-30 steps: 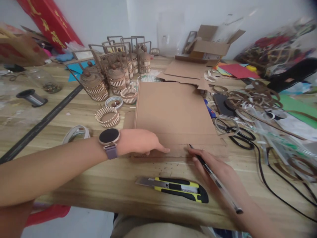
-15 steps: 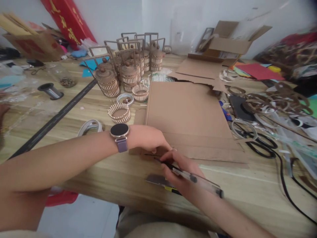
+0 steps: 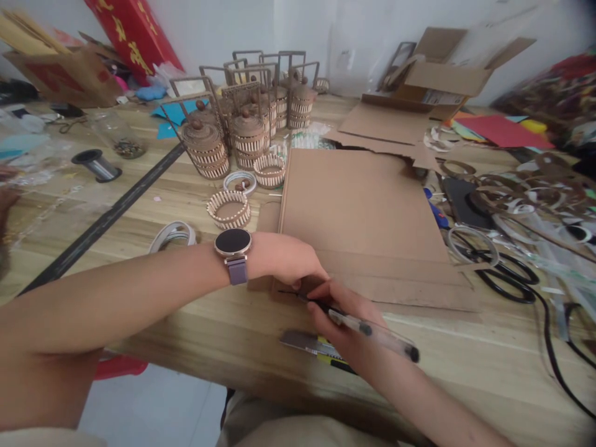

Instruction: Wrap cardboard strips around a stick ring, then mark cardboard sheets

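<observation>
My right hand (image 3: 342, 313) grips a pen (image 3: 361, 325) with a clear barrel and black grip. The pen's tip meets the near-left edge of a brown cardboard piece (image 3: 363, 205), beside a short dark line. My left hand (image 3: 291, 259), with a watch (image 3: 233, 243) on its wrist, bends over the same corner. Its fingers curl down close to the pen tip, and whatever they press or pinch is hidden. Just in front of the cardboard lies a utility knife (image 3: 300, 343), its yellow handle partly behind my right hand.
Slatted baskets with handles (image 3: 202, 146) stand at the back, near two low slatted rings (image 3: 228, 210). White tape rolls (image 3: 172, 236) lie at left, scissors (image 3: 507, 276) at right. An open carton (image 3: 447, 81) is behind. Another person's hand (image 3: 7, 192) shows at far left.
The view has shifted slightly, so most of the table appears farther right. More of the utility knife shows beside my right hand. Both hands stay at the same cardboard corner.
</observation>
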The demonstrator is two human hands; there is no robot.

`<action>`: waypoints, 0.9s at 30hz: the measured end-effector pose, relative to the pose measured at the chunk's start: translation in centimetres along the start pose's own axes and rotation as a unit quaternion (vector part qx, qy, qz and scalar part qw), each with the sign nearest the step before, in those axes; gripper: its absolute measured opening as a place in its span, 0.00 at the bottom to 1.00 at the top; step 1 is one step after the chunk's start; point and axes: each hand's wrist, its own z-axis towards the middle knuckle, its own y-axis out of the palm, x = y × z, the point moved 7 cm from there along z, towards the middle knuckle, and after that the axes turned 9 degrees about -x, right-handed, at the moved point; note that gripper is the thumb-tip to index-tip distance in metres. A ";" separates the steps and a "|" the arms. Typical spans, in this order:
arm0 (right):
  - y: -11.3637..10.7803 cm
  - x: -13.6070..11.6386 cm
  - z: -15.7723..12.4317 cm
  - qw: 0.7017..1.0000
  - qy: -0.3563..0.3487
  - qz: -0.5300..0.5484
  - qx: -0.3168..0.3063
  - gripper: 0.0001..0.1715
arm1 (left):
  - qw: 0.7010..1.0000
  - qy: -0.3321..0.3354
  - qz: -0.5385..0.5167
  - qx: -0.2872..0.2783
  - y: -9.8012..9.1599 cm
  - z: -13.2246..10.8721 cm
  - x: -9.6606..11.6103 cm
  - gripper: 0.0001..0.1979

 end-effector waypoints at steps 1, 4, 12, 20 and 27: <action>-0.8 0.4 -0.4 1.000 0.012 -0.009 0.007 0.05 | 1.000 0.009 0.015 -0.017 0.2 0.2 0.0 0.27; -3.6 1.5 -1.9 0.997 0.050 -0.050 0.036 0.08 | 0.995 0.014 0.058 -0.078 0.9 0.6 -0.1 0.36; -1.7 -0.6 -2.0 1.000 0.003 -0.028 0.013 0.05 | 0.994 -0.012 0.057 -0.089 0.6 0.5 -0.2 0.37; 2.3 -1.3 0.8 0.999 -0.038 -0.014 -0.026 0.06 | 0.996 -0.008 0.023 -0.086 0.5 0.3 -0.2 0.32; 2.5 -1.6 1.0 0.998 -0.052 -0.019 -0.020 0.05 | 0.997 -0.003 0.032 -0.076 0.7 0.6 -0.4 0.28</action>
